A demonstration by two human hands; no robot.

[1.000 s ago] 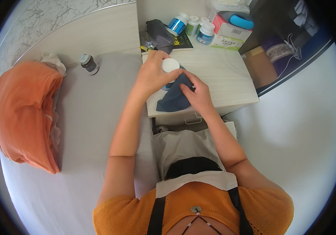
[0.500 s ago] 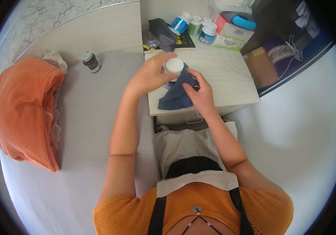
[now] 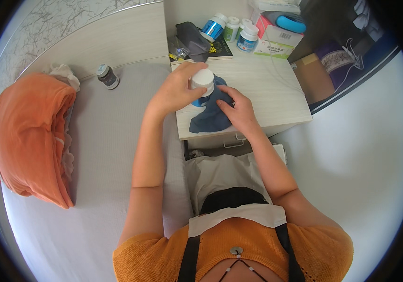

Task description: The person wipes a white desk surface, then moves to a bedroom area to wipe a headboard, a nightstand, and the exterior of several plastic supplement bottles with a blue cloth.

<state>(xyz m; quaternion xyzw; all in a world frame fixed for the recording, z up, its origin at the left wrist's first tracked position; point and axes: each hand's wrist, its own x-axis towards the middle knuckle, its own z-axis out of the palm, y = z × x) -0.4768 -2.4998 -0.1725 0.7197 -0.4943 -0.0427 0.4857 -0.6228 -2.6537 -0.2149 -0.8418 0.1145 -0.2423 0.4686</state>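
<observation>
My left hand (image 3: 178, 89) is closed round the upper part of a white-capped bottle (image 3: 203, 79) with a blue label, above the near left part of the nightstand. Against the bottle's right side lies a dark blue cloth (image 3: 212, 114), its lower corner hanging toward the nightstand's front edge. My right hand (image 3: 237, 108) pinches that cloth between thumb and fingers. Part of the bottle's body is covered by the cloth and my left fingers.
Several bottles, among them a blue one (image 3: 247, 38), stand at the back of the nightstand (image 3: 267, 94) beside stacked boxes (image 3: 276, 40) and a dark grey cloth bundle (image 3: 193, 41). On the bed at left are a dark bottle (image 3: 108, 77) and an orange folded bundle (image 3: 32, 136).
The cloth has slipped lower and bunched beside the bottle, showing more of its blue label. My right hand has shifted slightly left and down; my left hand still grips the bottle.
</observation>
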